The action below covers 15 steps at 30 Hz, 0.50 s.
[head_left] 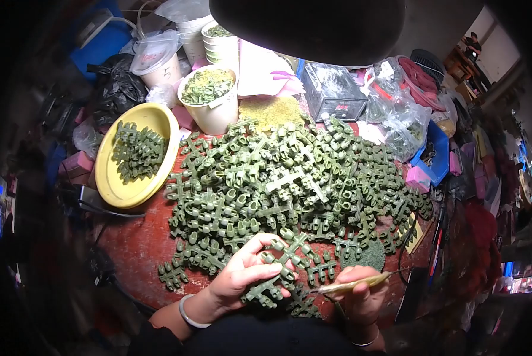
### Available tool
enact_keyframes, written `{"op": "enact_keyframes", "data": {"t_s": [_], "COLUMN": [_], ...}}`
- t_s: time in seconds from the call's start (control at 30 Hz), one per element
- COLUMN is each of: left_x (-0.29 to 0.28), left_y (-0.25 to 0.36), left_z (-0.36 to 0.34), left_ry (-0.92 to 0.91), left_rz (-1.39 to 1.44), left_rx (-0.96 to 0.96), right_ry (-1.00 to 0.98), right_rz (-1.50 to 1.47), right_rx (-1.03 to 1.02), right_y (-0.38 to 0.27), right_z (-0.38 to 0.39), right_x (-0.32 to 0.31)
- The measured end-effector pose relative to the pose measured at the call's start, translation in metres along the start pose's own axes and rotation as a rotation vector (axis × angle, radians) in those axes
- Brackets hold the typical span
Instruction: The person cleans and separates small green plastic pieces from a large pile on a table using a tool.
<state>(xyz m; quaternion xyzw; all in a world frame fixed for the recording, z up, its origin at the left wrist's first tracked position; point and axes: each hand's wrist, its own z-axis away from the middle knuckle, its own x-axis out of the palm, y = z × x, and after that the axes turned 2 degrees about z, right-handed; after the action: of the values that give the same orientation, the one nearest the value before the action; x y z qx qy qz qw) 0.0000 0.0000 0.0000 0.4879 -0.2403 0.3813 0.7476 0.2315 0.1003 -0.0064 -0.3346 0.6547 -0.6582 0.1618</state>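
My left hand (237, 277) grips a dark green, glossy branched piece (291, 254) with knobbed, ring-like ends along its arms. My right hand (362, 301) is closed around a pen-like tool (354, 285) with a yellowish, wrapped-looking grip. The tool's thin tip points left, close to the lower part of the held piece; whether they touch I cannot tell. Right beyond both hands spreads a big heap of similar green branched pieces (248, 178). One loose piece (320, 268) lies between my hands, by a round green pad (364, 255).
A yellow basin (107, 178) with more green pieces stands left on the red table (138, 240). Behind the heap are a white bucket of green scraps (215, 115) and a dark control box (333, 92). A blue bin (437, 155) and a black cable (403, 255) lie right. A lamp overhangs.
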Motion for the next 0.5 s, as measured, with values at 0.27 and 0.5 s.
{"op": "enact_keyframes", "data": {"t_s": [0.27,0.5], "left_x": [-0.002,-0.001], "left_y": [0.005,0.004], "left_z": [0.004,0.003], "left_ry": [0.027,0.008], "left_rz": [0.032,0.056], "left_rx": [0.008,0.01], "right_ry": [-0.155,-0.147], "right_rz": [0.121,0.087], "right_rx": [-0.074,-0.054], "right_y": [-0.013,-0.011], "right_z": [-0.017,-0.016], "right_x": [0.019,0.018]}}
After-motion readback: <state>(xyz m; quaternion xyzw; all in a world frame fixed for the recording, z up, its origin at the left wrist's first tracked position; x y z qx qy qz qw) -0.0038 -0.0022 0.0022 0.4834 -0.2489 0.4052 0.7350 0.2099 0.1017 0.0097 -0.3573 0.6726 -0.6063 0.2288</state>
